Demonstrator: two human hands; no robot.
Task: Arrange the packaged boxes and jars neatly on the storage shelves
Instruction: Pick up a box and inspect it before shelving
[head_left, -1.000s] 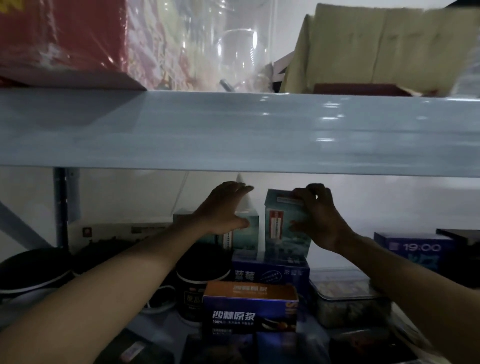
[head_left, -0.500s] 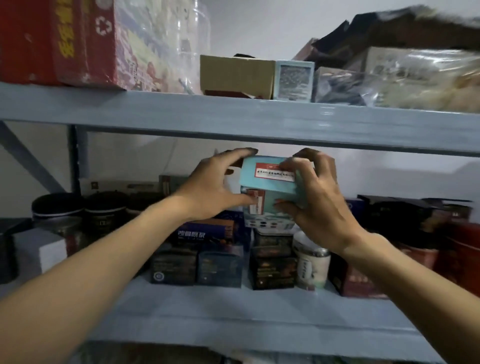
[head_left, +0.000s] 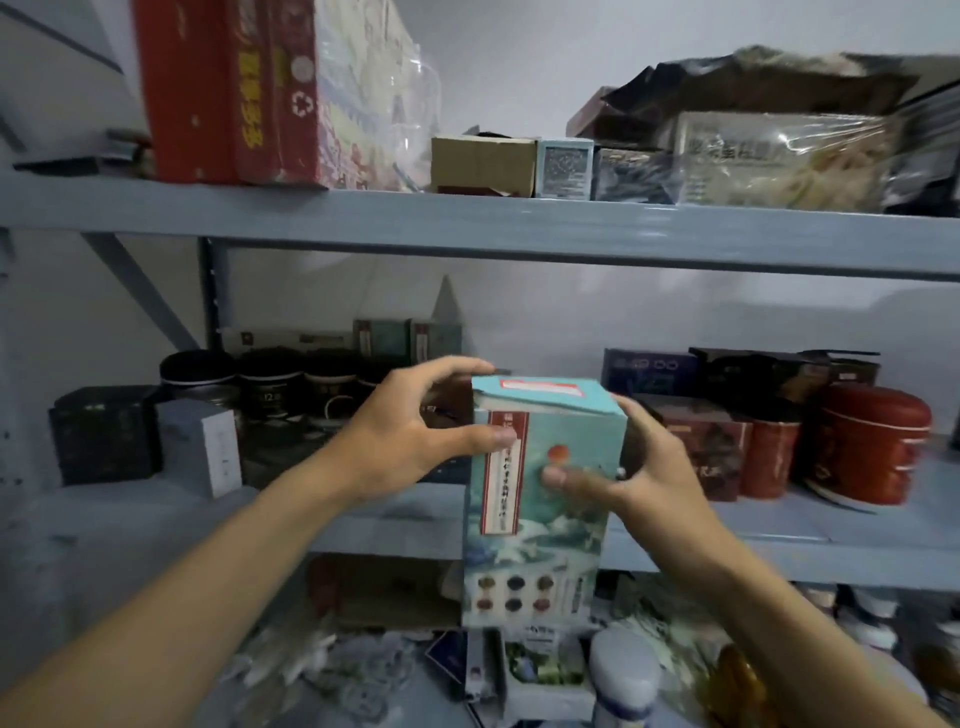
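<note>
Change: teal box (head_left: 540, 493) now out past middle shelf (head_left: 363, 512) front edge, gripped by left hand (head_left: 410, 447) and right hand (head_left: 641, 480); placement pending.

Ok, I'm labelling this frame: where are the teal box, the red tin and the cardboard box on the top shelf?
teal box (head_left: 540, 540), head view, lower part of its front face.
red tin (head_left: 875, 447), head view, middle of its side.
cardboard box (head_left: 483, 163), head view, its front face.

Teal box (head_left: 540, 499) upright, held in front of middle shelf (head_left: 156, 519). Left hand (head_left: 410, 441) grips its upper part from 9 o'clock, right hand (head_left: 639, 478) from 3 o'clock. On shelf: black jars (head_left: 270, 384) at box's 10 o'clock, red tins (head_left: 875, 447) at 3 o'clock
</note>
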